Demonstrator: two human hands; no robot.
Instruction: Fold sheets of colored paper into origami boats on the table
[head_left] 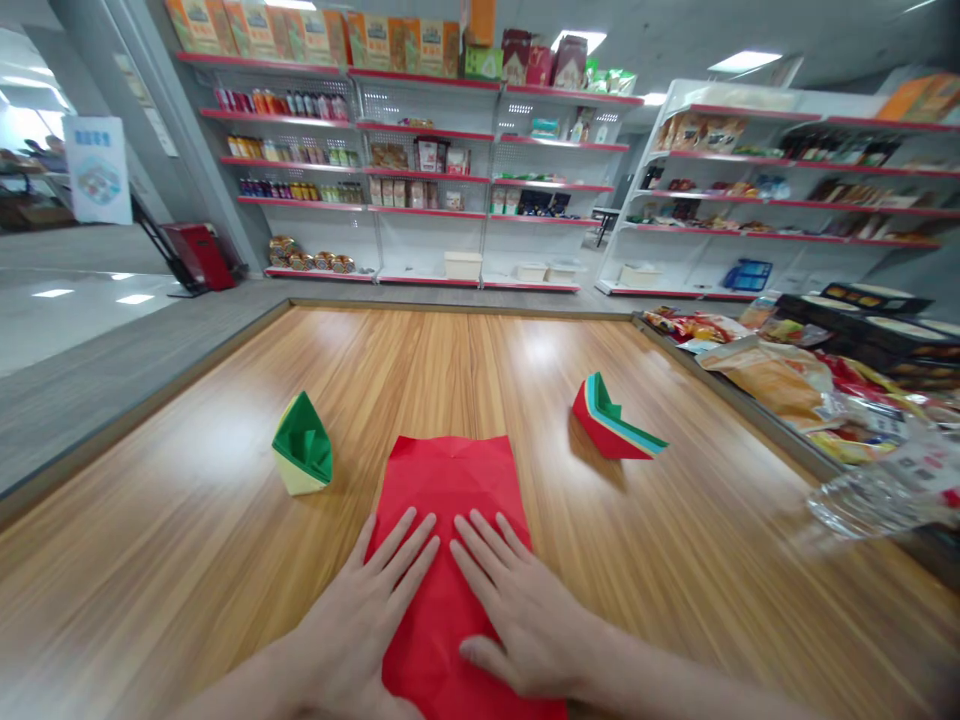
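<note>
The left hand [364, 605] and right hand [521, 605] are lying flat, fingers apart, on a creased red rectangular paper sheet [450, 485], which is resting on the brown wood-grain surface [420, 370]. A green-and-yellow folded paper boat [303, 450] is standing beyond its left edge, a red-blue-green folded paper boat [606, 428] beyond its right.

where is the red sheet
In the head view, the red sheet lies on the table at lower centre, under the left hand and right hand.
</note>
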